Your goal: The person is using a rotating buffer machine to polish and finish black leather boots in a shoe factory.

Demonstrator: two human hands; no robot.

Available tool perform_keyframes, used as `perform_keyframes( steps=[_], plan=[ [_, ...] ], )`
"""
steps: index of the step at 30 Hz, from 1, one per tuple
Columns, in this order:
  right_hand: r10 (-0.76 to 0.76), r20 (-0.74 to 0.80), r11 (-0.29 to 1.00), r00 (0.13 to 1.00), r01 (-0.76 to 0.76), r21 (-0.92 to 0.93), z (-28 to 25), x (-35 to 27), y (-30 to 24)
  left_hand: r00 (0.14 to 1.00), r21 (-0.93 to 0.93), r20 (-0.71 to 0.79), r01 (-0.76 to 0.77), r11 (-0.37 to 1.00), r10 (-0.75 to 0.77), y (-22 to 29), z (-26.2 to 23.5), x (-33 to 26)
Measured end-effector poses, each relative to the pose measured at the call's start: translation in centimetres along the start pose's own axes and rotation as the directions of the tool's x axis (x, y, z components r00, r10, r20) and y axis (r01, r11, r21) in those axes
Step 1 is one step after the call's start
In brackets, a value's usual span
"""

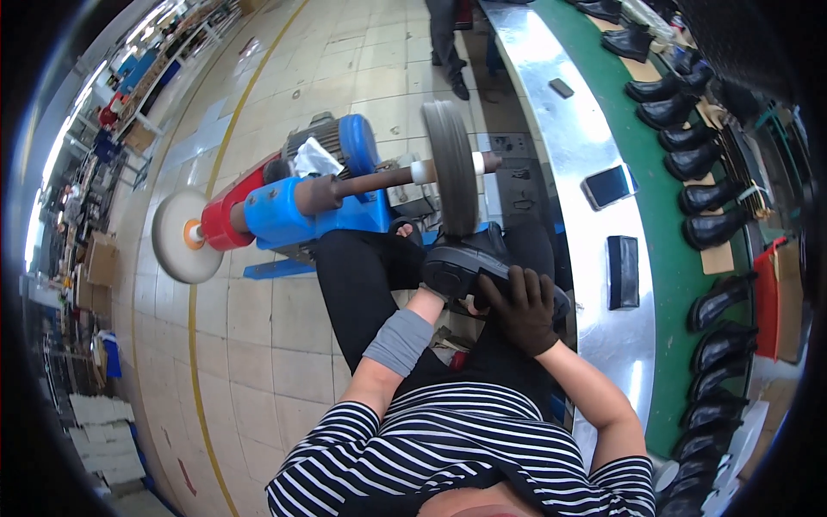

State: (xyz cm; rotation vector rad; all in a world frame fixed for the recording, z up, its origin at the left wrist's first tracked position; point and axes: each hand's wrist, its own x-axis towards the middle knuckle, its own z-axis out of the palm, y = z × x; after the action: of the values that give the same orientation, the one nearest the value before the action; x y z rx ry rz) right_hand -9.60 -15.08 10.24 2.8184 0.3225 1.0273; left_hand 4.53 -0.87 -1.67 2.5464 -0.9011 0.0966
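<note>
A black shoe (457, 269) is held sole up over my lap, its upper side against the lower rim of a dark buffing wheel (451, 172). My left hand (433, 293) goes in under the shoe, mostly hidden by it; a grey band covers that forearm. In a dark brown glove, my right hand (523, 312) presses its fingers over the sole and edge of the shoe. The wheel sits on the shaft of a blue and red polishing machine (280, 211).
A pale round wheel (183, 243) is on the machine's far end. To my right runs a metal ledge (594, 293) bearing a phone (608, 187) and a black case (623, 272). Beyond it, black shoes (719, 228) line a green conveyor (659, 250). Another person's legs (444, 39) stand ahead.
</note>
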Motion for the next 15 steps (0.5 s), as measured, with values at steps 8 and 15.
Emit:
perform_keyframes(
  steps=[8,15],
  plan=[
    [0.277,0.149,0.933,0.949,-0.303,0.193,-3.3,-1.7,1.7,0.975,-0.089,-0.145,-0.180,0.980,0.167,0.4,0.5,0.4],
    [0.488,0.299,0.760,0.820,-0.568,0.315,-5.5,-3.9,4.2,0.980,-0.885,0.201,0.185,-0.427,0.007,7.8,-8.1,1.4]
  ],
)
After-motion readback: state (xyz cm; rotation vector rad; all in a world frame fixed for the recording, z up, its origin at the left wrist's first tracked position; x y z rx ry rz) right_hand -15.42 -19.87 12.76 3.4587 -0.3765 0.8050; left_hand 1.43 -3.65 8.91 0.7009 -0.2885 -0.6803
